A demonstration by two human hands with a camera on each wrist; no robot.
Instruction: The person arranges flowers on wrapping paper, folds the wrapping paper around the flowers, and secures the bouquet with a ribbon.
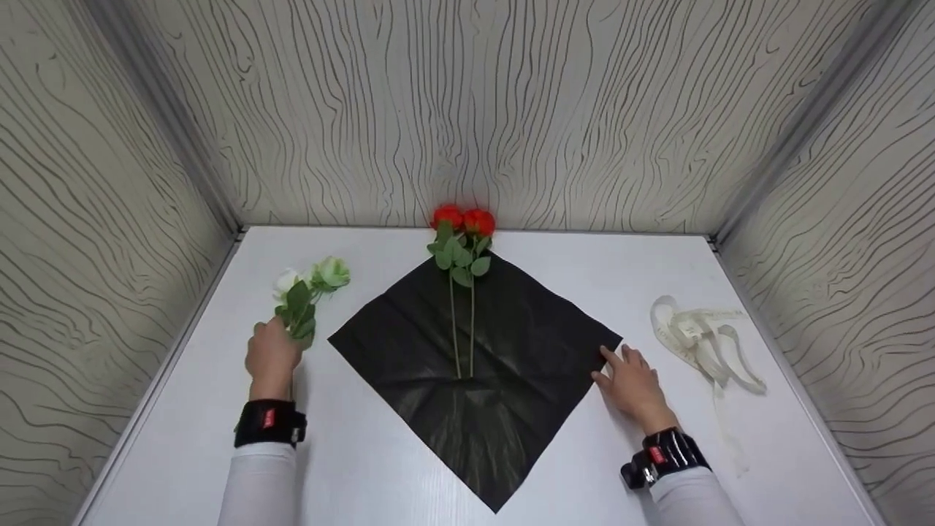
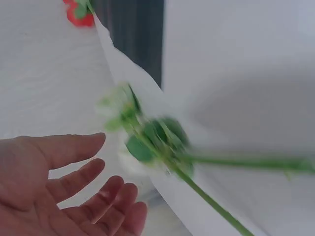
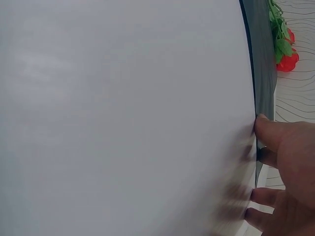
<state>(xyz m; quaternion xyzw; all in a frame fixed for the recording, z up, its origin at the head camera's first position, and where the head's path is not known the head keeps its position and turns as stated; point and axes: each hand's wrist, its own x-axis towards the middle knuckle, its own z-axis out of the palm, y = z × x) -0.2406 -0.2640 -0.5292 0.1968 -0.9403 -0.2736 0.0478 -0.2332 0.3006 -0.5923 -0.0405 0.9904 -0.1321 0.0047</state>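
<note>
My left hand (image 1: 272, 354) is at two artificial roses, a white rose (image 1: 286, 281) and a pale green rose (image 1: 332, 272), at the left of the table. In the left wrist view its fingers are loosely extended and apart from the green stems (image 2: 211, 201), which look blurred. My right hand (image 1: 632, 383) rests with spread fingers at the right corner of a black wrapping sheet (image 1: 540, 329). Its thumb touches the sheet's edge in the right wrist view. Two red roses (image 1: 478, 221) lie side by side on the sheet, their blooms past its top corner.
A loosely looped cream ribbon (image 1: 694, 332) lies right of my right hand, one end trailing toward the front. The white table (image 1: 380, 467) is bounded by patterned panels (image 1: 467, 109) at the back and both sides.
</note>
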